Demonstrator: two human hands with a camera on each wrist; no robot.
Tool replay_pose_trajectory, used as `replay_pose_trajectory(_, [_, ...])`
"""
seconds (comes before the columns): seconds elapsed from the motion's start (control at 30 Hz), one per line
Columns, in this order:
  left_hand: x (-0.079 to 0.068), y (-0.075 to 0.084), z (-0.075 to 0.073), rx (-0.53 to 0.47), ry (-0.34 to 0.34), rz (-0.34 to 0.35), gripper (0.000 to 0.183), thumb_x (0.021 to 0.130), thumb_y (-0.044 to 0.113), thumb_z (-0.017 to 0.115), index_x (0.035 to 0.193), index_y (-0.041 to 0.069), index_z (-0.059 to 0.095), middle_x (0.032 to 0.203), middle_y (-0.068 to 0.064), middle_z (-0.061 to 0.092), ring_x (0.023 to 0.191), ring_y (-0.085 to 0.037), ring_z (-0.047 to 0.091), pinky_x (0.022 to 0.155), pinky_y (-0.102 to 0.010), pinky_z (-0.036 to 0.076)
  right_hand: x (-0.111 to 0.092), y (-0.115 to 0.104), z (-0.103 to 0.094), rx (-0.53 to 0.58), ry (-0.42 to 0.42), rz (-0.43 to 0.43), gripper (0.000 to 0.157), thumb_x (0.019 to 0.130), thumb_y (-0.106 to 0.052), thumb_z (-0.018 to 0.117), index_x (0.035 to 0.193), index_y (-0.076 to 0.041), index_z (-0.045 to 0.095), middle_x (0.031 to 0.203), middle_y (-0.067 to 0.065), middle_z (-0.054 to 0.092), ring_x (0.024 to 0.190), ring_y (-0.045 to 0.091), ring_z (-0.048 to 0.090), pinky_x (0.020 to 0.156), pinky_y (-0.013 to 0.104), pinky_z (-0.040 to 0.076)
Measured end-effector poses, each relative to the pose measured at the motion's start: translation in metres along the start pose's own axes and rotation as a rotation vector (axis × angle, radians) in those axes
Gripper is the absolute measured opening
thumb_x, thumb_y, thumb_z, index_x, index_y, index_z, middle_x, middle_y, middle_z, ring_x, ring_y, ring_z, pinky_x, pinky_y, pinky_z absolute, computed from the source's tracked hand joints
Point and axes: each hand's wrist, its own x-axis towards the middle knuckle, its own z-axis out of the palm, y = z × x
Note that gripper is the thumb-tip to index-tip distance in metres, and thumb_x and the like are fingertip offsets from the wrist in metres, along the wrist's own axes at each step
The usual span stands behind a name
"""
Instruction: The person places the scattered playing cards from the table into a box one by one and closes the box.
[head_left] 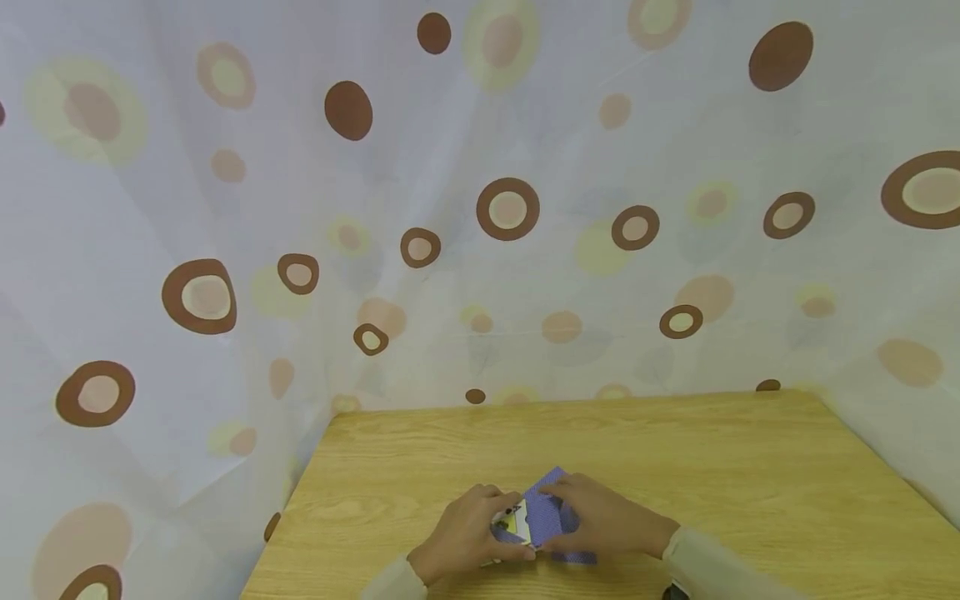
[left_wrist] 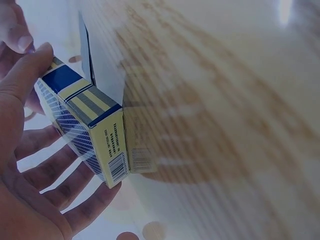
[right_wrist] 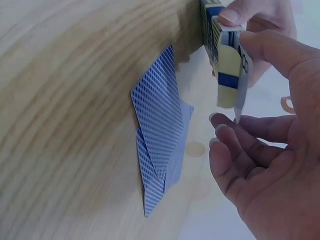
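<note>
My left hand (head_left: pixel 468 531) grips a cream and blue playing card box (left_wrist: pixel 95 110), thumb on a narrow side and fingers spread along the patterned broad side. A barcode marks its near end in the left wrist view. At the other end the tuck flap (right_wrist: pixel 229 75) stands out. My right hand (head_left: pixel 600 517) is right at that end, holding a pale playing card (right_wrist: pixel 243 82) by its edges between thumb and fingertips, beside the flap. Several playing cards (right_wrist: pixel 159 115) with blue patterned backs lie overlapping on the table below my right hand.
The wooden table (head_left: pixel 712 467) extends around and beyond both hands. A white sheet with brown and yellow circles (head_left: pixel 555 275) hangs behind it and along the sides. In the left wrist view the glossy tabletop reflects the box.
</note>
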Motion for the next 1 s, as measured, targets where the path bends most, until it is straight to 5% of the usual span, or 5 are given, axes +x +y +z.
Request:
replay_pose_trajectory(0.33, [-0.001,-0.001,-0.001,-0.010,0.004,0.004,0.080,0.079,0.069,0.075,0.137,0.013,0.068,0.118,0.000,0.068,0.098,-0.005,0.057,0.074,-0.018,0.049,-0.002,0.006,-0.007,0.038,-0.014,-0.035,0.070,0.089,-0.050,0.078,0.135,0.000,0.061,0.116,-0.001,0.063,0.099,0.013,0.060,0.080,0.029,0.054])
replay_pose_trajectory(1.0, [0.000,0.005,-0.003,-0.014,0.002,0.000,0.082,0.078,0.067,0.077,0.136,0.010,0.067,0.117,-0.002,0.069,0.098,-0.008,0.058,0.074,-0.017,0.049,0.003,0.002,0.006,0.150,0.016,-0.057,0.068,0.090,-0.051,0.075,0.137,-0.004,0.059,0.123,0.000,0.056,0.092,0.015,0.057,0.078,0.026,0.051])
